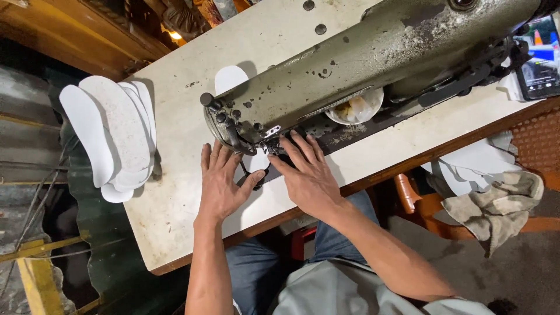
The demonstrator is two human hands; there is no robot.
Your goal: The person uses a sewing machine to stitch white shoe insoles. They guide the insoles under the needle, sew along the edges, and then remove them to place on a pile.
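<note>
Both hands flat on white insole piece (256, 160), at sewing machine (350, 64) needle.
Left hand (220, 184), right hand (306, 175) apart, pressing, gripping nothing; insole stack (114, 134) left of them looks done.

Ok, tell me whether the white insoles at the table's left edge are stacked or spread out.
Stacked. The white insoles overlap in a fanned pile, overhanging the table edge.

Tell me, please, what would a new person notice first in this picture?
First, the big worn grey-green sewing machine lying across the pale work table. Just below its needle end, the left hand and the right hand lie flat, pressing a white sole-shaped piece between them. At the table's left edge, a fanned stack of white insoles hangs partly over the side.
</note>
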